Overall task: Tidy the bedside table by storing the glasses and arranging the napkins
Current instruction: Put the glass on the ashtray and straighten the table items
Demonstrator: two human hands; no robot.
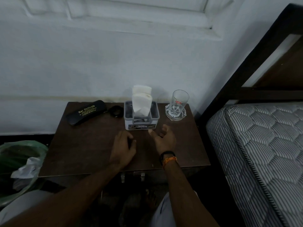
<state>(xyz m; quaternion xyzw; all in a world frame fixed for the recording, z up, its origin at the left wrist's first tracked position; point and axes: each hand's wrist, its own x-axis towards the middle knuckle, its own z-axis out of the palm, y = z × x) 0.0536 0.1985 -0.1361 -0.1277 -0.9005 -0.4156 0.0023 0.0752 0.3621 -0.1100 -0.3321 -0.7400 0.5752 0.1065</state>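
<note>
A closed black glasses case [86,112] with gold lettering lies at the back left of the dark wooden bedside table [91,148]. White napkins [141,100] stand upright in a grey holder [141,119] at the back middle. My left hand [123,145] rests palm down on the tabletop in front of the holder, fingers loosely curled, holding nothing. My right hand [164,138] hovers just right of it, fingers relaxed and empty, a little short of the holder's front.
A small black ring-shaped object [116,111] lies between the case and the holder. An empty drinking glass [178,102] stands in a clear glass dish [175,113] at the back right. A bed with a striped mattress [262,145] is on the right, a green bag [18,161] on the left.
</note>
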